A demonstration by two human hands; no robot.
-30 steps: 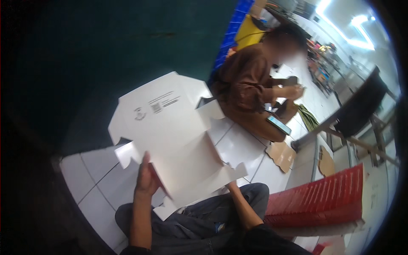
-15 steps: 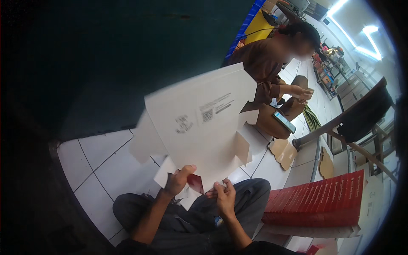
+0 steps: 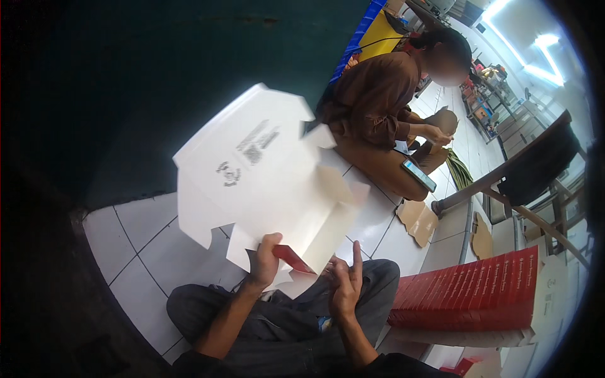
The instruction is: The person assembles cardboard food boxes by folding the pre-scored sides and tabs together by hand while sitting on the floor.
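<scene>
A partly folded white cardboard box blank [image 3: 252,183] with a red inner side tilts up in front of me above my lap. Dark print marks its white panel, and several flaps stick out along its edges. My left hand [image 3: 265,261] is closed on its near edge, the thumb pressing beside a folded red flap [image 3: 292,257]. At the near right corner, my right hand [image 3: 345,286] has curled fingers against the cardboard while one finger points up and away. The tips of those curled fingers are partly hidden.
A stack of red and white flat boxes [image 3: 466,293] stands at my right. Brown cardboard pieces [image 3: 417,222] lie on the white tiles. Ahead, another person [image 3: 384,94] sits cross-legged, a phone [image 3: 418,174] on their leg. A dark panel [image 3: 126,113] rises at the left; a wooden chair [image 3: 504,164] stands right.
The box blank has swung left and tilted, its side wall folding further up. A finger of my right hand has straightened away from the cardboard. My left hand keeps its hold.
</scene>
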